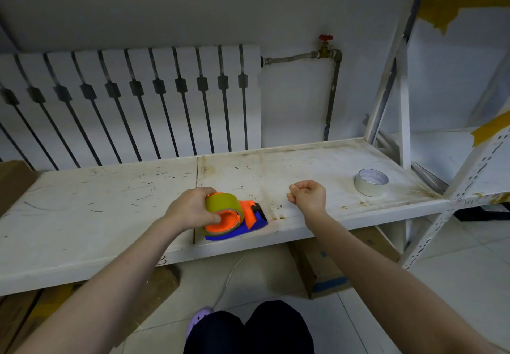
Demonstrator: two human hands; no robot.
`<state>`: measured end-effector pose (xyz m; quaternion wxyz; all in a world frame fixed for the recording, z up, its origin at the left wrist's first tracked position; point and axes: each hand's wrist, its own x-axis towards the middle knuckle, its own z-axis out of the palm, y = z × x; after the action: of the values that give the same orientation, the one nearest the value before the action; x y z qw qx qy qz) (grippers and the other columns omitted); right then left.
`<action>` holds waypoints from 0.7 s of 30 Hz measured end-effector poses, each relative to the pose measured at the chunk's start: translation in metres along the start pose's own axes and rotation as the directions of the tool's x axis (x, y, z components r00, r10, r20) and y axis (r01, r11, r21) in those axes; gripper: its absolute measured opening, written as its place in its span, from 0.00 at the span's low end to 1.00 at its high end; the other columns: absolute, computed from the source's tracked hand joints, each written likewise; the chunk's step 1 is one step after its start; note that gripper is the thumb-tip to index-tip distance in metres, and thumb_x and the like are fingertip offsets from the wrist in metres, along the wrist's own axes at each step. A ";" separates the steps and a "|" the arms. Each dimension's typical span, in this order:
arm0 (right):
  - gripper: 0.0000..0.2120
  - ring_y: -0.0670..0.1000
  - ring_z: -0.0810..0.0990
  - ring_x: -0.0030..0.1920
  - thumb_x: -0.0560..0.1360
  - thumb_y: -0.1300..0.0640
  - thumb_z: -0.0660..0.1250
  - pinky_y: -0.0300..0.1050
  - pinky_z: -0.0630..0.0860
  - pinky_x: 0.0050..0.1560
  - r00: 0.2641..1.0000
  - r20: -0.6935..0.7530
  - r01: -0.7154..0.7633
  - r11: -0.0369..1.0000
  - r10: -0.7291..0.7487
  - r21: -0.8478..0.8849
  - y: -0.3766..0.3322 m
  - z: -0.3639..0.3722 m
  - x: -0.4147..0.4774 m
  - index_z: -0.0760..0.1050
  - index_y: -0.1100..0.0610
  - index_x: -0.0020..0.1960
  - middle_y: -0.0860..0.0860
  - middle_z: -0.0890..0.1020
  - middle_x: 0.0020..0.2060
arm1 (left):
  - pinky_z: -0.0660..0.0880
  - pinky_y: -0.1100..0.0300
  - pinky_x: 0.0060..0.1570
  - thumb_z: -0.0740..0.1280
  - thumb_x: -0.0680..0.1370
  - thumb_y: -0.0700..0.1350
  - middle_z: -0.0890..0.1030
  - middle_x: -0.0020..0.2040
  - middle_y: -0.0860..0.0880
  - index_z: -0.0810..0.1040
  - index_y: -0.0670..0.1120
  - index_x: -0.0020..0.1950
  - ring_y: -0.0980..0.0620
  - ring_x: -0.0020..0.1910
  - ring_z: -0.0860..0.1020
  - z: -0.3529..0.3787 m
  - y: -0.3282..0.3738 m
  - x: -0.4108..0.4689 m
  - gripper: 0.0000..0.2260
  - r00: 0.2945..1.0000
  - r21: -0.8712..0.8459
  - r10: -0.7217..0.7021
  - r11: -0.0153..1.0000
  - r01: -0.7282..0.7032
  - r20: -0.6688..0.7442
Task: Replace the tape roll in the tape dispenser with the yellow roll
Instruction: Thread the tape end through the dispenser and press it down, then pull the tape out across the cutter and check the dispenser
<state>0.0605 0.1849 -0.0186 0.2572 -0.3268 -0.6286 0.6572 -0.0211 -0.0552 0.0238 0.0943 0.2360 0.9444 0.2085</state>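
A blue and orange tape dispenser (249, 222) lies near the front edge of a white shelf (110, 202). The yellow roll (222, 204) sits around the dispenser's orange hub. My left hand (190, 209) grips this roll from the left, thumb against the hub. My right hand (307, 195) hovers just right of the dispenser, fingers curled into a loose fist with nothing in them. A white tape roll (371, 182) lies flat on the shelf further right.
A radiator (132, 100) and a pipe with a red valve (325, 38) stand behind the shelf. White rack posts (403, 122) rise at the right. Cardboard boxes (323, 265) lie on the floor beneath, and my knees are at the bottom.
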 end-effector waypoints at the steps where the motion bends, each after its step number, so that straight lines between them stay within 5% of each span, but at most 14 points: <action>1: 0.02 0.50 0.81 0.37 0.74 0.64 0.66 0.41 0.79 0.42 1.000 0.007 -0.004 1.000 0.004 -0.008 0.004 0.002 0.000 0.75 0.62 0.46 0.57 0.81 0.40 | 0.79 0.49 0.50 0.73 0.63 0.52 0.79 0.54 0.49 0.74 0.52 0.61 0.47 0.51 0.77 0.000 -0.001 0.003 0.27 1.000 0.039 -0.013 0.999 0.013 0.002; 8: 0.05 0.49 0.81 0.36 0.73 0.63 0.67 0.40 0.79 0.41 0.992 0.047 -0.115 0.993 0.115 0.002 0.019 0.011 0.000 0.75 0.63 0.48 0.54 0.79 0.36 | 0.75 0.48 0.57 0.72 0.67 0.50 0.73 0.66 0.46 0.64 0.51 0.72 0.44 0.62 0.74 0.013 -0.010 0.018 0.34 0.996 0.141 -0.077 0.987 0.083 -0.046; 12: 0.06 0.51 0.79 0.35 0.70 0.64 0.69 0.47 0.81 0.45 0.990 0.049 -0.125 0.988 0.130 -0.091 0.030 0.014 0.003 0.75 0.63 0.46 0.56 0.80 0.35 | 0.59 0.42 0.70 0.71 0.67 0.49 0.61 0.73 0.47 0.47 0.53 0.77 0.44 0.72 0.64 0.019 0.008 0.012 0.46 0.996 0.303 0.086 0.949 -0.090 0.027; 16: 0.10 0.51 0.79 0.35 0.68 0.65 0.71 0.49 0.80 0.50 0.989 0.042 -0.134 0.980 0.141 -0.147 0.037 0.017 0.001 0.73 0.61 0.47 0.53 0.79 0.32 | 0.55 0.44 0.72 0.65 0.71 0.48 0.69 0.71 0.50 0.63 0.52 0.73 0.48 0.71 0.66 0.034 0.033 0.010 0.31 0.945 0.411 0.318 0.854 -0.319 0.072; 21: 0.11 0.50 0.79 0.33 0.67 0.65 0.72 0.47 0.80 0.48 0.991 0.069 -0.097 0.974 0.113 -0.206 0.036 0.015 0.003 0.73 0.62 0.47 0.53 0.79 0.33 | 0.53 0.47 0.73 0.62 0.72 0.46 0.76 0.64 0.52 0.73 0.51 0.65 0.49 0.65 0.72 0.048 0.033 0.014 0.20 0.924 0.497 0.362 0.783 -0.373 0.123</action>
<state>0.0503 0.1745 -0.0550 0.1622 -0.3575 -0.6836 0.6153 -0.0063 -0.0047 -0.0058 -0.0042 0.4340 0.9001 -0.0378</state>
